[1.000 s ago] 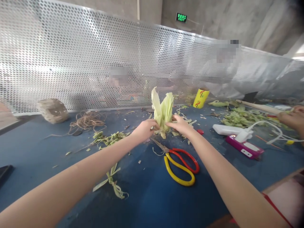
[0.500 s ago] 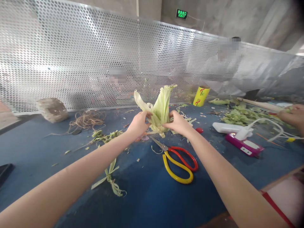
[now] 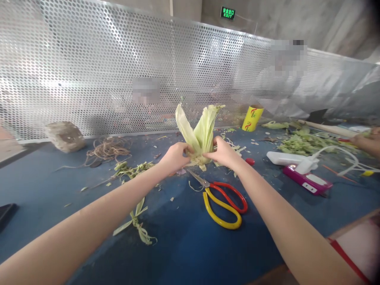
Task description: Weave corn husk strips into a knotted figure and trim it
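Pale green corn husks point(image 3: 204, 128) stand upright in a bunch over the blue table, their broad tips spread apart. My left hand point(image 3: 177, 157) pinches the lower left side of the bunch. On the opposite side, my right hand point(image 3: 223, 152) grips the base between thumb and fingers. Just below the husks lie scissors point(image 3: 208, 185) with one red and one yellow handle, blades pointing to the bunch. A small knotted husk figure point(image 3: 136, 222) rests on the table beneath my left forearm.
A perforated metal screen point(image 3: 118, 71) borders the back. Along it are a stone-like block point(image 3: 65, 136), tangled twine point(image 3: 108, 149) and a yellow tube point(image 3: 253, 118). At right are a purple power strip point(image 3: 307, 180), white cables, leafy scraps point(image 3: 303, 142) and another person's hand point(image 3: 366, 141).
The left-hand husk leaf has swung inward and more upright, toward the rest of the bunch. My left hand has shifted slightly right. The other person's hand has moved a little right.
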A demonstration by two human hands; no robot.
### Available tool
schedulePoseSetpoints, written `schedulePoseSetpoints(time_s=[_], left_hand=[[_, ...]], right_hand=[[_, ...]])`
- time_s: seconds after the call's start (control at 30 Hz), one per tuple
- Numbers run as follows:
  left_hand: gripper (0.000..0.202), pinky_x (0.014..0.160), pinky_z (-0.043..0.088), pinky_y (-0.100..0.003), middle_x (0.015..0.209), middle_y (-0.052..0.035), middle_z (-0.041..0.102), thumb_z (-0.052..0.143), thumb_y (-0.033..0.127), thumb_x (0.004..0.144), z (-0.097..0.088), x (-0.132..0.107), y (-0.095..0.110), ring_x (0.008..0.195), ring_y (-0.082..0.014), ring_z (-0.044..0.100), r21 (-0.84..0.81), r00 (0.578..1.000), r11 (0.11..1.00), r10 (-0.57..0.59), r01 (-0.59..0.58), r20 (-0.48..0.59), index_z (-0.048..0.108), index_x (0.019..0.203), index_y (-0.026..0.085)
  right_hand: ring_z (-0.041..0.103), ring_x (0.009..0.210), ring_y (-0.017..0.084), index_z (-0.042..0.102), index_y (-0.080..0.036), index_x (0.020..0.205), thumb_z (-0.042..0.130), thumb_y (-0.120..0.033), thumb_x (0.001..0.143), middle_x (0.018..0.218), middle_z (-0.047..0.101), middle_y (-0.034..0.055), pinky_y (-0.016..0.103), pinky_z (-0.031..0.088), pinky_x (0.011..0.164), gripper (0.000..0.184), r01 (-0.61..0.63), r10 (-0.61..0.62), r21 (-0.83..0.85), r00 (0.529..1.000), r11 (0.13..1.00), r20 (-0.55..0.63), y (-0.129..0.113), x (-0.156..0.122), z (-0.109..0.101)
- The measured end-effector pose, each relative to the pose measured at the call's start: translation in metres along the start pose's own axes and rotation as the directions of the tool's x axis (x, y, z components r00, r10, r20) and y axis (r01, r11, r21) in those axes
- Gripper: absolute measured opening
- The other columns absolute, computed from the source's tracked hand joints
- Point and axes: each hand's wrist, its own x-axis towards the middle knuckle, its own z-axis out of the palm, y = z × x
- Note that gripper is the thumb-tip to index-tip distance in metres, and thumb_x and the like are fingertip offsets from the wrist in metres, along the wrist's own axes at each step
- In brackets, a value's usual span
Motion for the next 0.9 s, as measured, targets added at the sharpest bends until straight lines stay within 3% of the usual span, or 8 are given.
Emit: schedulePoseSetpoints(time_s=[0.1, 0.23, 0.37, 0.43, 0.53, 0.67, 0.77, 0.9], left_hand=[[0.037, 0.069, 0.047, -0.025, 0.088, -0.0046, 0.064, 0.051, 0.017, 0.065, -0.004, 0.000, 0.005, 0.080, -0.0174, 0.060, 0.064, 1.000, 0.998, 0.002, -0.004, 0.030, 0.056, 0.102, 0.015], [0.023, 0.066, 0.048, -0.030, 0.087, -0.0092, 0.065, 0.051, 0.024, 0.071, -0.005, 0.002, 0.018, 0.079, -0.0229, 0.062, 0.205, 0.994, 0.979, -0.019, -0.004, 0.108, 0.063, 0.089, 0.015], [0.017, 0.070, 0.048, -0.033, 0.084, -0.0136, 0.065, 0.049, 0.010, 0.072, 0.000, 0.002, 0.031, 0.082, -0.0255, 0.063, 0.339, 0.987, 0.941, -0.043, -0.012, 0.155, 0.065, 0.078, 0.012], [0.018, 0.073, 0.048, -0.033, 0.083, -0.0143, 0.065, 0.049, 0.004, 0.071, 0.002, 0.001, 0.033, 0.085, -0.0254, 0.062, 0.375, 0.986, 0.927, -0.033, -0.032, 0.166, 0.065, 0.075, 0.010], [0.019, 0.075, 0.048, -0.032, 0.087, -0.0145, 0.065, 0.049, 0.004, 0.071, 0.005, 0.005, 0.030, 0.088, -0.0241, 0.061, 0.383, 0.986, 0.921, 0.003, -0.067, 0.166, 0.065, 0.079, 0.010], [0.019, 0.077, 0.046, -0.025, 0.092, -0.0100, 0.065, 0.050, 0.011, 0.074, 0.004, 0.015, 0.019, 0.088, -0.0193, 0.061, 0.338, 0.979, 0.932, 0.069, -0.133, 0.193, 0.067, 0.083, 0.013], [0.024, 0.076, 0.045, -0.022, 0.090, -0.0064, 0.067, 0.049, 0.006, 0.071, 0.003, 0.018, 0.015, 0.086, -0.0169, 0.061, 0.311, 0.970, 0.935, 0.103, -0.170, 0.219, 0.068, 0.085, 0.015], [0.023, 0.074, 0.046, -0.024, 0.090, -0.0095, 0.068, 0.049, 0.010, 0.072, 0.002, 0.015, 0.020, 0.087, -0.0199, 0.062, 0.308, 0.969, 0.935, 0.108, -0.175, 0.223, 0.067, 0.087, 0.013]], right_hand=[[0.058, 0.073, 0.020, 0.041, -0.019, 0.077, 0.067, -0.028, 0.056, 0.083, 0.058, 0.0048, 0.028, 0.043, 0.057, 0.035, 0.022, -0.022, -0.013, 1.000, 1.000, -0.007, -0.003, -0.001, 0.002], [0.058, 0.077, 0.021, 0.044, -0.016, 0.087, 0.066, -0.027, 0.056, 0.089, 0.058, 0.0075, 0.029, 0.044, 0.062, 0.040, 0.058, -0.058, -0.020, 0.998, 0.998, -0.007, -0.008, -0.003, 0.007], [0.057, 0.086, 0.022, 0.047, -0.015, 0.101, 0.066, -0.027, 0.058, 0.097, 0.058, 0.0098, 0.031, 0.045, 0.070, 0.049, 0.112, -0.111, -0.008, 0.994, 0.994, 0.022, -0.010, -0.004, 0.011], [0.056, 0.087, 0.023, 0.052, -0.015, 0.096, 0.064, -0.025, 0.060, 0.091, 0.060, 0.0090, 0.031, 0.045, 0.071, 0.039, 0.129, -0.128, -0.013, 0.991, 0.992, 0.043, -0.010, -0.004, 0.011], [0.057, 0.085, 0.024, 0.056, -0.015, 0.085, 0.061, -0.023, 0.063, 0.081, 0.061, 0.0084, 0.031, 0.045, 0.071, 0.025, 0.131, -0.129, -0.023, 0.990, 0.991, 0.062, -0.009, -0.005, 0.010], [0.057, 0.086, 0.023, 0.056, -0.013, 0.091, 0.059, -0.021, 0.063, 0.087, 0.061, 0.0104, 0.029, 0.045, 0.070, 0.030, 0.133, -0.132, -0.018, 0.989, 0.991, 0.065, -0.010, -0.005, 0.009], [0.059, 0.083, 0.019, 0.055, -0.014, 0.094, 0.058, -0.018, 0.064, 0.090, 0.063, 0.0076, 0.025, 0.045, 0.069, 0.031, 0.157, -0.157, 0.010, 0.983, 0.988, 0.095, -0.010, -0.004, 0.009], [0.060, 0.084, 0.020, 0.051, -0.015, 0.101, 0.057, -0.017, 0.065, 0.095, 0.064, 0.0080, 0.025, 0.045, 0.069, 0.037, 0.140, -0.142, 0.020, 0.983, 0.990, 0.118, -0.008, -0.004, 0.008]])
